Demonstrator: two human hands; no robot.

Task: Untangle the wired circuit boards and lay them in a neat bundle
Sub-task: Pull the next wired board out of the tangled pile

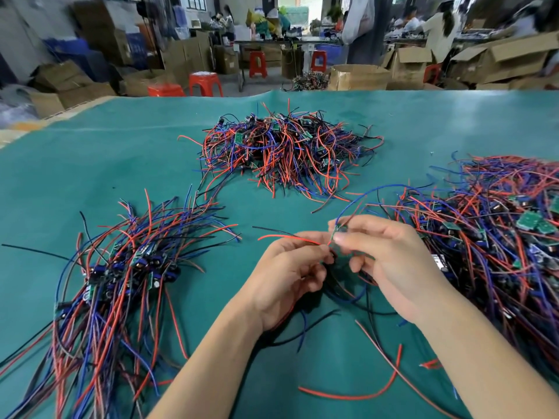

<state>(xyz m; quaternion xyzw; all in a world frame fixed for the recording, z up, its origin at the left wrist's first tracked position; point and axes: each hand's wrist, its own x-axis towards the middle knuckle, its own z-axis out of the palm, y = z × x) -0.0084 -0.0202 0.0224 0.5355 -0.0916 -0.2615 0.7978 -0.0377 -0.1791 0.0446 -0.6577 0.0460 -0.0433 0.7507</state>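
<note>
Both bare forearms reach forward and converge at centre. The left hand [290, 267] has its fingers curled inward, pinching. The right hand [390, 255] pinches between thumb and forefinger, fingertips meeting the left's.

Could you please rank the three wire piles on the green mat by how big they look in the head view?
1. Left pile, nearest the camera.
2. Right pile, cut by the frame, so unsure against the left.
3. Far pile.
</note>
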